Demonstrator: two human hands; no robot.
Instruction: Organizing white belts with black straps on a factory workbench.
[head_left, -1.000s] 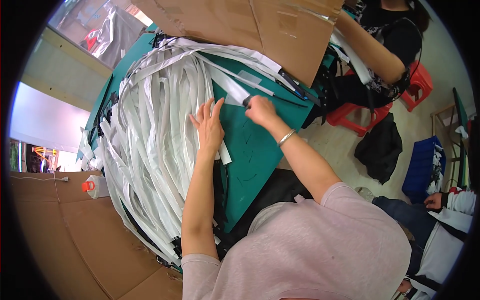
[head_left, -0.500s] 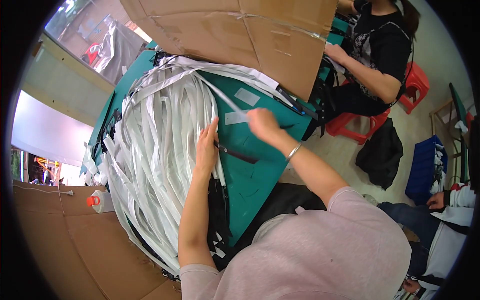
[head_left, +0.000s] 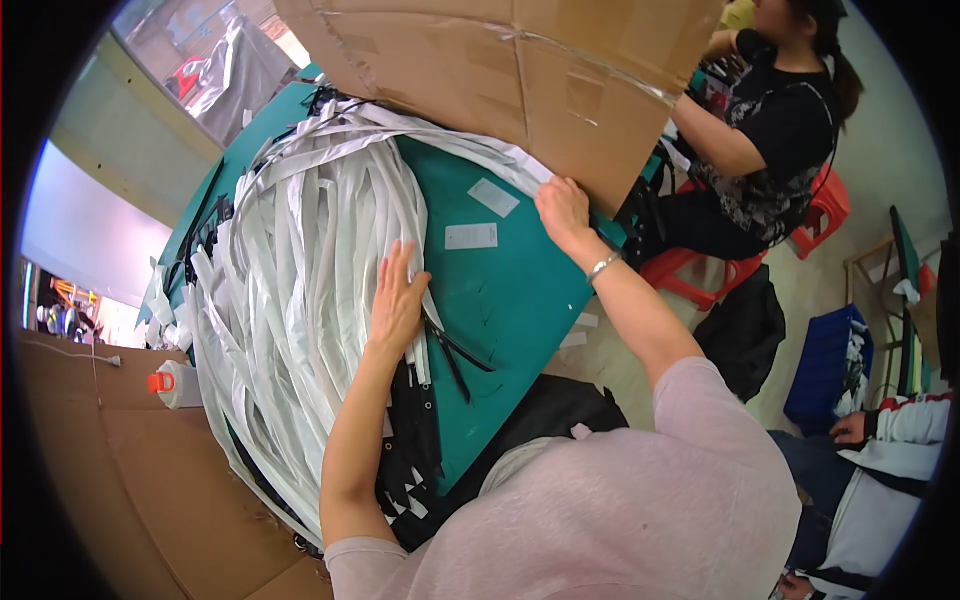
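Observation:
A thick bundle of long white fabric strips [head_left: 310,260] covers the left side of the green table [head_left: 500,300]. My left hand [head_left: 398,305] lies on the bundle's right edge, its fingers stretched out flat. Thin black strip ends [head_left: 455,365] stick out onto the table just below that hand. Farther right, a few white strips [head_left: 470,145] run along the foot of a large cardboard sheet. My right hand [head_left: 565,210] is at their near end with its fingers closed over it; the fingertips are partly hidden. Two white labels [head_left: 480,218] lie between my hands.
The tall cardboard sheet [head_left: 440,70] bounds the table's far side. A person in black [head_left: 740,150] works behind it near red stools [head_left: 700,275]. A bottle with an orange cap [head_left: 180,385] stands at left. Black cloth [head_left: 550,410] hangs by the near edge; a blue bin [head_left: 825,365] sits right.
The white strip my right hand held has come down at the bundle. That hand has moved right to the strips by the cardboard. My left hand stays on the bundle.

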